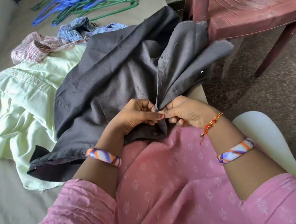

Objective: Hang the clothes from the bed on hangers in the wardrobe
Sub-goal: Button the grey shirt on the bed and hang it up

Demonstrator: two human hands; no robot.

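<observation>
- The grey shirt point(116, 75) lies spread across the bed point(11, 200), running from the person's lap up toward one o'clock, where a corner hangs over the bed's edge beside the chair point(252, 11).
- The left hand point(135, 114) has thumb and fingertips curled in tight, pinching the shirt's front edge right at the middle of the picture.
- The right hand point(187, 110) meets it from three o'clock, thumb and forefinger clamped on the same edge, the two thumbs all but touching.
- The cloth rises from that pinch in a fan of folds toward twelve and one o'clock; below the fingers the placket drops to six o'clock, with a button showing just under the left hand.
- Whether a button sits between the fingertips, I cannot tell; the fold hides it.
- At nine o'clock a pale green garment point(18, 96) lies crumpled, partly under the grey shirt.
- At eleven o'clock, a pink striped garment point(29, 48) and a blue patterned one point(78, 29) lie bunched together.
- At twelve o'clock, a heap of blue and green hangers point(87, 6) rests on the bed, well apart from both hands.
- A striped bangle point(103, 157) on each wrist, a red thread on the right one.
</observation>
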